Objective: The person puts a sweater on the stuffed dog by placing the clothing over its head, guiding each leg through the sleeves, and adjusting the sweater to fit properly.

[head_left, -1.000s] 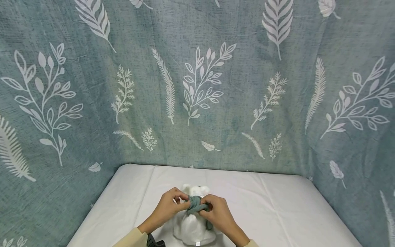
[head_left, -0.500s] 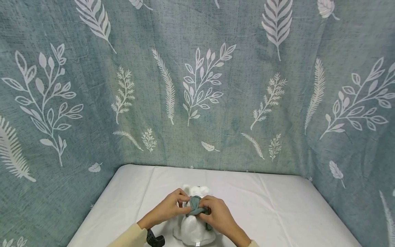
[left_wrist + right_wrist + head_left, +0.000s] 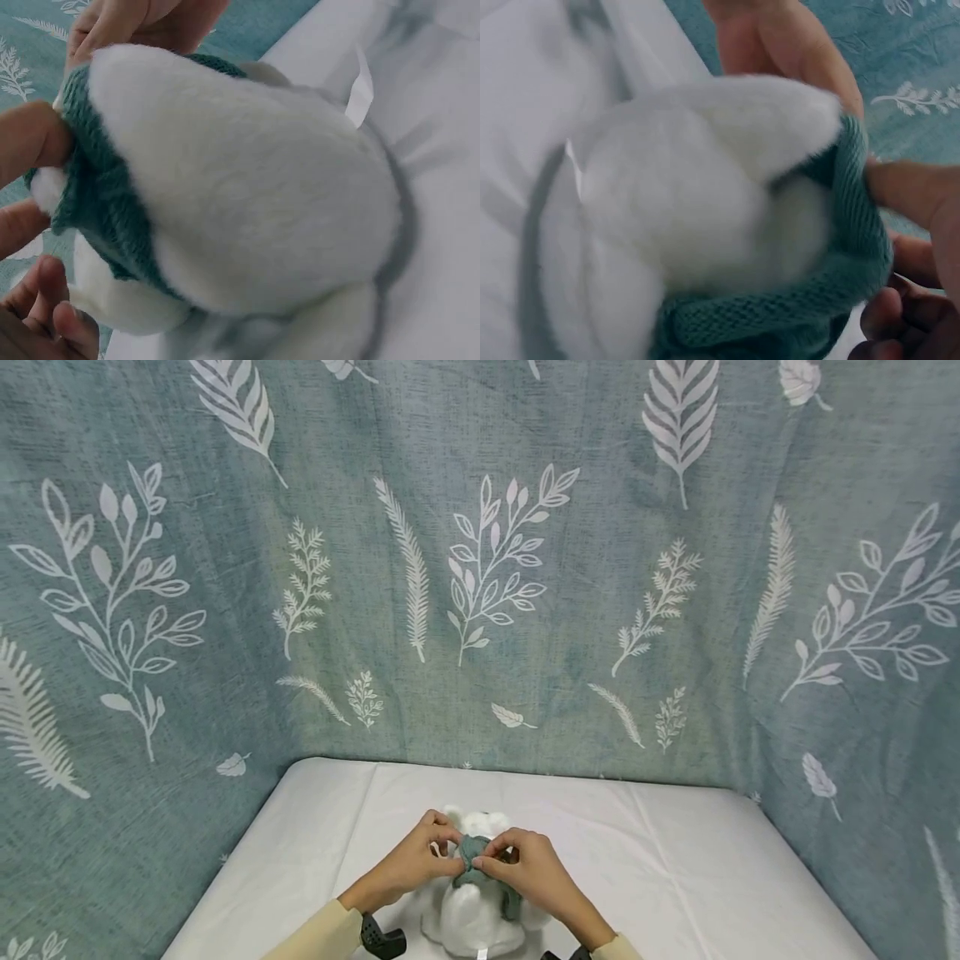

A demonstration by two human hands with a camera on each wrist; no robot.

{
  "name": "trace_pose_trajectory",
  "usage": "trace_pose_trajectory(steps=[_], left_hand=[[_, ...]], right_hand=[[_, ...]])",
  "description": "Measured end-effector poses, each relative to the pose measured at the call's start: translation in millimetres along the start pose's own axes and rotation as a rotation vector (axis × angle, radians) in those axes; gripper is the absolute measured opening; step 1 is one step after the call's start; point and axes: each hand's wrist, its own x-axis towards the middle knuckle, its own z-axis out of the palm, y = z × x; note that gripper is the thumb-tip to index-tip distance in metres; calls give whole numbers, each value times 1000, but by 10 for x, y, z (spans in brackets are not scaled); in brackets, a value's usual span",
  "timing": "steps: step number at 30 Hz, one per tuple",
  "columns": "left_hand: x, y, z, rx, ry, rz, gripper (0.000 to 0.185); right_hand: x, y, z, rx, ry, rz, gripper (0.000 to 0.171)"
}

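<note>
A white plush toy with rounded ears sits on the white surface, its back and a small white tag towards me. Round its neck goes a green knitted scarf; one end hangs down on the right side. My left hand pinches the scarf from the left between thumb and fingers. From the right, my right hand pinches it near the middle of the neck, fingertips close to the left ones. The right wrist view shows a rolled edge of the scarf at the right hand. The toy's front is hidden.
White padding spreads under the toy. Blue-green fabric with white leaf prints rises as walls behind and at both sides. A black wrist device shows below the left sleeve, and another dark one near the right sleeve.
My right hand has moved its fingertips from the scarf's right part towards the middle. More of the hanging scarf end now shows. My left hand stays at the scarf's left side, shifting only slightly.
</note>
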Motion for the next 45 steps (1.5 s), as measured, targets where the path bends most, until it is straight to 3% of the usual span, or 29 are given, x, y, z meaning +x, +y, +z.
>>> trace_pose_trajectory(steps=[6, 15, 24, 33, 38, 41, 45], left_hand=[[0, -34, 21, -15, 18, -25, 35], [-27, 16, -57, 68, 47, 19, 26], [-66, 58, -95, 87, 67, 51, 23], [-85, 64, -89, 259, 43, 75, 26], [-75, 8, -40, 312, 14, 101, 36], [-76, -1, -32, 290, 30, 77, 35], [-91, 0, -64, 217, 73, -4, 24]], right_hand=[[-3, 30, 69, -38, 73, -49, 15], [-136, 175, -16, 6, 4, 45, 14], [-219, 257, -161, -124, 14, 1, 13], [-133, 116, -35, -170, 70, -35, 22], [-55, 36, 51, -191, 53, -20, 21], [-44, 29, 71, -224, 48, -27, 18], [-77, 19, 52, -264, 54, -30, 21]])
